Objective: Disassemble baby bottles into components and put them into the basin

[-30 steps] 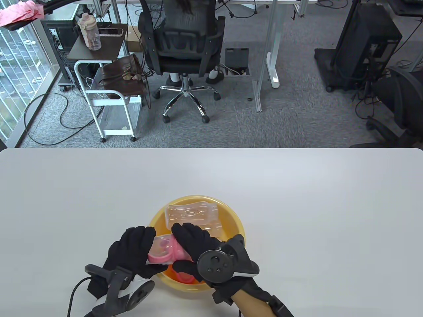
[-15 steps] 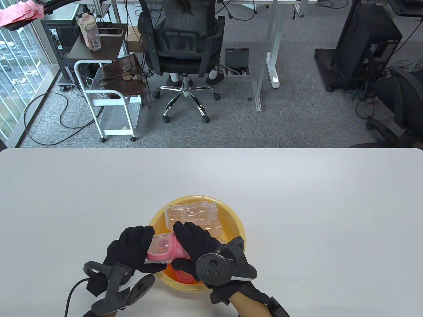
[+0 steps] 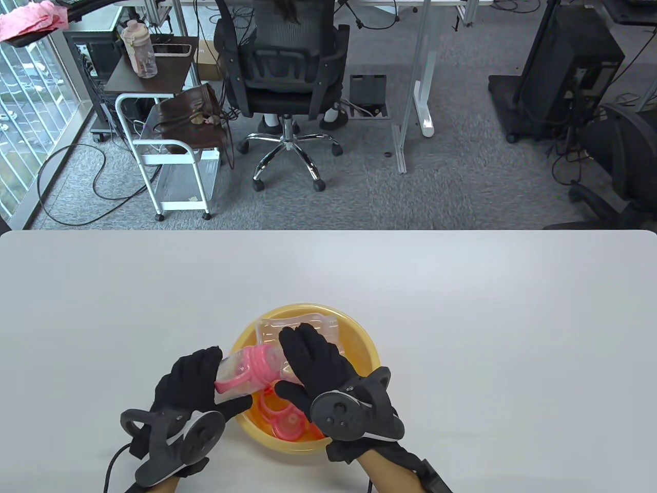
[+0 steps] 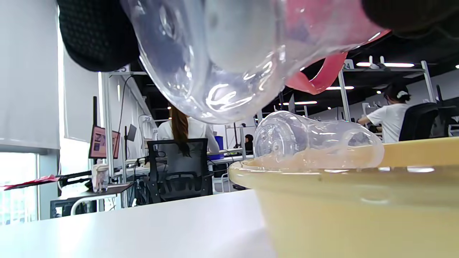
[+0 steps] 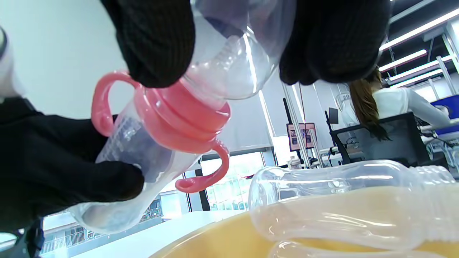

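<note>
The baby bottle (image 3: 241, 371), still assembled with its pink handled collar (image 3: 259, 362) and clear cap (image 5: 236, 61), is held tilted above the near-left rim of the yellow basin (image 3: 359, 334), which stands on the white desk (image 3: 462, 308). Part of the task appears done: at least one clear bottle body (image 3: 303, 328) is seen lying in the basin at its far side, and pink parts (image 3: 282, 418) lie on the basin's floor near the front. The held bottle is judged to be the piece in hand; its cap, collar and whatever sits beneath remain to be separated and dropped in. The left hand (image 3: 192, 382) is wrapped round the bottle's clear body, thumb underneath, fingers over the top. The right hand (image 3: 315, 367) is clamped on the clear cap, fingers curled over it from above with the thumb opposite, as the right wrist view shows. Both hands are kept close together over the basin, wrists low near the desk's front edge.
</note>
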A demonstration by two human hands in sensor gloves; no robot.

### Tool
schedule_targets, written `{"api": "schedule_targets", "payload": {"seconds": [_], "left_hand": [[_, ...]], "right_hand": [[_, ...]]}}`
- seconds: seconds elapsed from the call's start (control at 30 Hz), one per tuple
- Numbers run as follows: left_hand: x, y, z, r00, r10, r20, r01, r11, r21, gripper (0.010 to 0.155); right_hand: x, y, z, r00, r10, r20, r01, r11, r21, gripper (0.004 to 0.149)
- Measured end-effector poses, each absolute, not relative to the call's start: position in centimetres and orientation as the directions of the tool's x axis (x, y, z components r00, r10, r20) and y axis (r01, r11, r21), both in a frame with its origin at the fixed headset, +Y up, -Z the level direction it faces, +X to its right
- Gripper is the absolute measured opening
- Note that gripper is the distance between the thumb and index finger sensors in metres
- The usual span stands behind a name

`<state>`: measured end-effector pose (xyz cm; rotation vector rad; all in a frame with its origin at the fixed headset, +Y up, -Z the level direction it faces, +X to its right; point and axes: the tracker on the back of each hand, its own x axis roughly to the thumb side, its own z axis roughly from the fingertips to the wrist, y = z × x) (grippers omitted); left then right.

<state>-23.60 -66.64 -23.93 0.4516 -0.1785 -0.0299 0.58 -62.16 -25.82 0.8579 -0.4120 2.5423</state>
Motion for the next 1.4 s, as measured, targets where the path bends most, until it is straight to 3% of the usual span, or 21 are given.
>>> {"api": "schedule_targets", "payload": {"seconds": [0.33, 0.57, 0.67, 0.8, 1.23, 1.4], "left_hand": [[-24.8, -67.8, -24.9, 0.991, -0.072, 0.115, 0.022, 0.922, 0.387, 0.095], [-25.0, -68.1, -25.0, 0.991, -0.099, 0.091, 0.056, 0.918, 0.391, 0.095], [-25.1, -68.3, -25.2, 0.990, -0.107, 0.090, 0.063, 0.916, 0.395, 0.095], [-25.1, -68.3, -25.3, 0.990, -0.108, 0.090, 0.065, 0.919, 0.389, 0.095], [-24.9, -68.2, -25.1, 0.988, -0.111, 0.106, 0.060, 0.915, 0.399, 0.095], [-24.7, -68.2, -25.1, 0.987, -0.117, 0.112, 0.063, 0.914, 0.400, 0.095]], "right_hand": [[2.9, -62.7, -27.9, -0.827, 0.292, 0.480, -0.383, -0.918, -0.101, 0.086], [4.1, -65.1, -29.7, -0.920, 0.251, 0.302, -0.233, -0.968, 0.094, 0.075], [4.1, -65.9, -29.9, -0.934, 0.212, 0.288, -0.182, -0.975, 0.127, 0.072], [3.6, -67.0, -30.0, -0.946, 0.142, 0.291, -0.108, -0.985, 0.132, 0.078], [3.3, -67.4, -29.9, -0.949, 0.117, 0.292, -0.094, -0.991, 0.091, 0.073], [3.1, -65.8, -29.4, -0.908, 0.219, 0.356, -0.217, -0.975, 0.046, 0.070]]}}
